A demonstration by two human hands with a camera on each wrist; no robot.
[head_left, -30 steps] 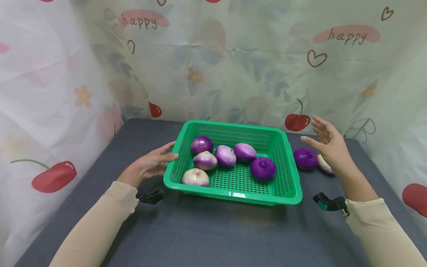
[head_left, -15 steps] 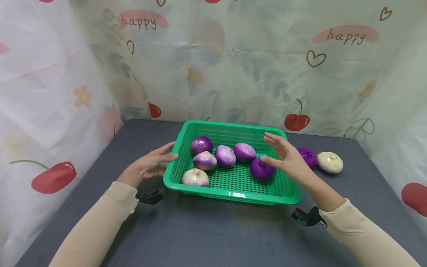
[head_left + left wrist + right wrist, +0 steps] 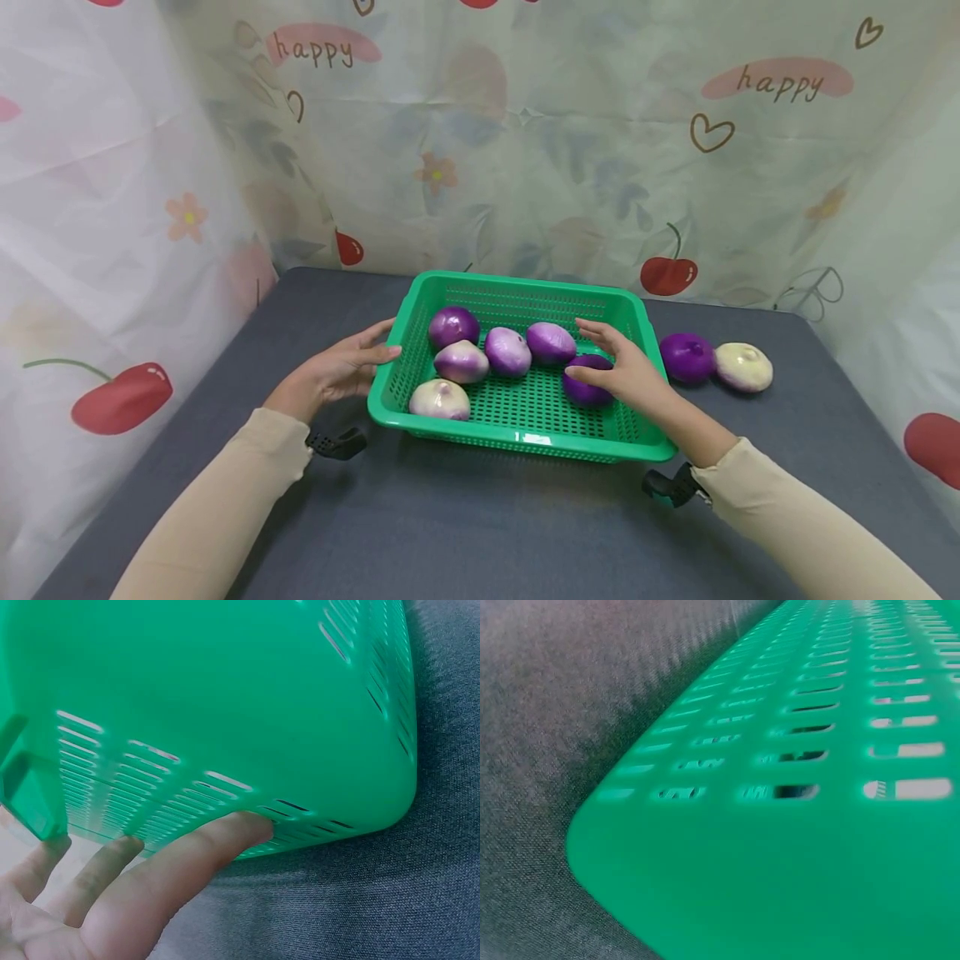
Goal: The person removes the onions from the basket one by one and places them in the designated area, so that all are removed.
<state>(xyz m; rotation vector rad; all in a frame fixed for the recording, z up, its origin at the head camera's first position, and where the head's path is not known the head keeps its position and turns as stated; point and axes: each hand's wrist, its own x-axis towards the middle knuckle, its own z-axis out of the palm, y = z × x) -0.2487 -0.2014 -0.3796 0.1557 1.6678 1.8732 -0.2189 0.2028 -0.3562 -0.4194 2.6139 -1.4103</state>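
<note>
A green plastic basket (image 3: 465, 427) with slotted walls holds several onions, purple and pale. In the head view my left hand (image 3: 337, 367) holds the basket's left side, its thumb over the rim. The left wrist view shows fingers (image 3: 187, 859) against the outer wall. My right hand (image 3: 626, 371) reaches over the right rim to a dark purple onion (image 3: 585, 393). Its thumb lies across the onion's front and its fingers are spread above and behind; firm contact cannot be made out. No right-hand fingers show in the right wrist view, just the basket wall (image 3: 727, 885).
A purple onion (image 3: 687, 358) and a cream-white onion (image 3: 743, 367) lie on the dark table (image 3: 480, 533), right of the basket. A printed curtain (image 3: 495, 200) hangs behind and along both sides.
My right hand has moved left from above the onions outside the basket, then down to the dark purple onion inside. My left hand and the basket have stayed put.
</note>
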